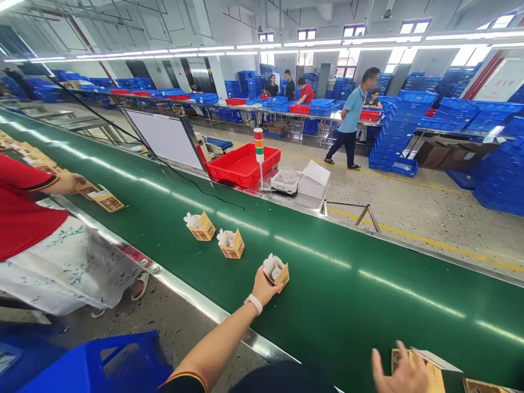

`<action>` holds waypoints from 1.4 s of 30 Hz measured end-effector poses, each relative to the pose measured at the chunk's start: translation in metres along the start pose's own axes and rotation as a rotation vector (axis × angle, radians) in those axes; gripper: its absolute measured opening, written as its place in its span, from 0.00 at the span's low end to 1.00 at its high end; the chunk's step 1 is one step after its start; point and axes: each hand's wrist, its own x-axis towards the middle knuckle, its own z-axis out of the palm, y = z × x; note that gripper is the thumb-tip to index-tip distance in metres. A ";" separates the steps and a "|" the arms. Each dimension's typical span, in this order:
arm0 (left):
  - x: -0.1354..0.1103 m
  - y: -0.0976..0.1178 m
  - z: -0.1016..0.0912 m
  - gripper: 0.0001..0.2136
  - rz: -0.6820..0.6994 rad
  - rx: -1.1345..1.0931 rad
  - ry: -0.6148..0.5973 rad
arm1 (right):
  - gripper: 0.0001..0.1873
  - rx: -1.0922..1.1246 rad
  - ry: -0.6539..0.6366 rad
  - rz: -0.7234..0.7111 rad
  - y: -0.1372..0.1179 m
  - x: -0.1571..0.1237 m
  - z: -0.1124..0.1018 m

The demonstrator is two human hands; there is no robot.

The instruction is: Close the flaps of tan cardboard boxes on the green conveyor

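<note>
My left hand (264, 286) reaches out over the green conveyor belt (347, 295) and grips a small open yellow-brown carton (277, 269) with white flaps. Two more open cartons of the same kind, one (201, 226) further left and one (231, 243) nearer, stand on the belt to its left. My right hand (399, 374) is at the bottom edge, fingers spread, resting on a flat brown carton (429, 368) at the belt's near side.
A co-worker in a red top (24, 207) stands at my left, a hand on flat cartons (104, 199). A red bin (243, 164), signal lamp (259, 147) and scale (285, 182) sit beyond the belt. A blue crate (102, 365) is by my legs. People work among blue crates behind.
</note>
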 end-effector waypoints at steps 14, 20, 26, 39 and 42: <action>-0.008 0.034 0.034 0.49 0.224 0.329 -0.599 | 0.38 0.418 -0.222 -0.331 -0.115 0.013 0.120; -0.001 0.083 0.102 0.48 0.372 0.516 -0.833 | 0.21 0.535 -0.148 -0.105 -0.105 -0.011 0.109; -0.033 0.080 0.129 0.31 0.392 0.493 -0.749 | 0.21 0.539 -0.106 0.245 -0.065 -0.036 0.085; -0.087 -0.018 0.078 0.30 0.456 -0.028 -0.379 | 0.26 0.335 -0.211 -0.303 -0.079 -0.002 0.106; -0.075 -0.013 0.075 0.37 0.527 0.107 -0.489 | 0.25 0.267 -0.204 -0.368 -0.057 0.031 0.110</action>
